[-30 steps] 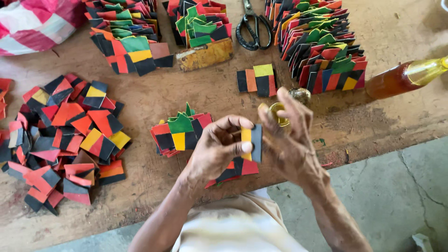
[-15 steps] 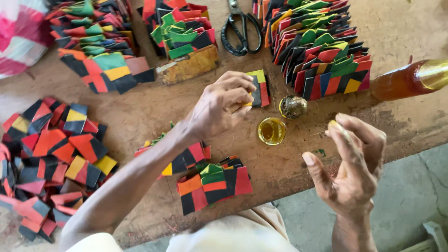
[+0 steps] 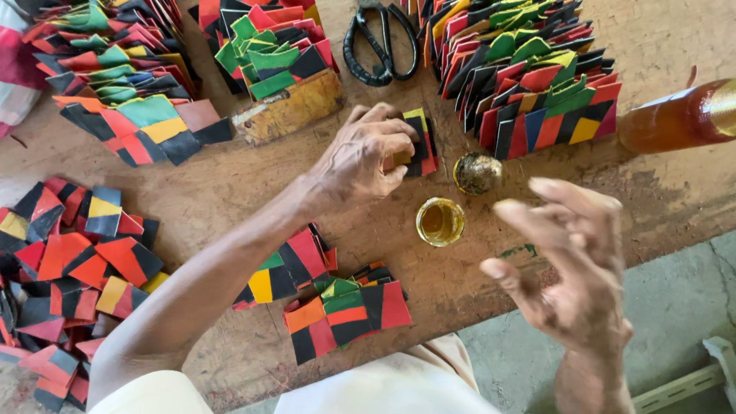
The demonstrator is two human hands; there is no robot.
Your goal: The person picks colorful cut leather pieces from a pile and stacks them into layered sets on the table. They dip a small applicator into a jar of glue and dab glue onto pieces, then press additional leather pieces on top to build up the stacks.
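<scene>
The brown wooden table (image 3: 230,184) holds piles of coloured patches. The left hand (image 3: 360,157) pinches a small patch stack (image 3: 418,146) beside the glue cup (image 3: 440,221). The right hand (image 3: 571,268) hangs open, empty, near black scissors (image 3: 379,42).

Small craft workshop: worn, stained wooden table (image 3: 230,184); stacks of cut multicolour patchwork pieces (image 3: 537,84); black scissors (image 3: 379,42); open glue pot (image 3: 440,221); amber bottle (image 3: 675,119); bare concrete floor (image 3: 675,307).
</scene>
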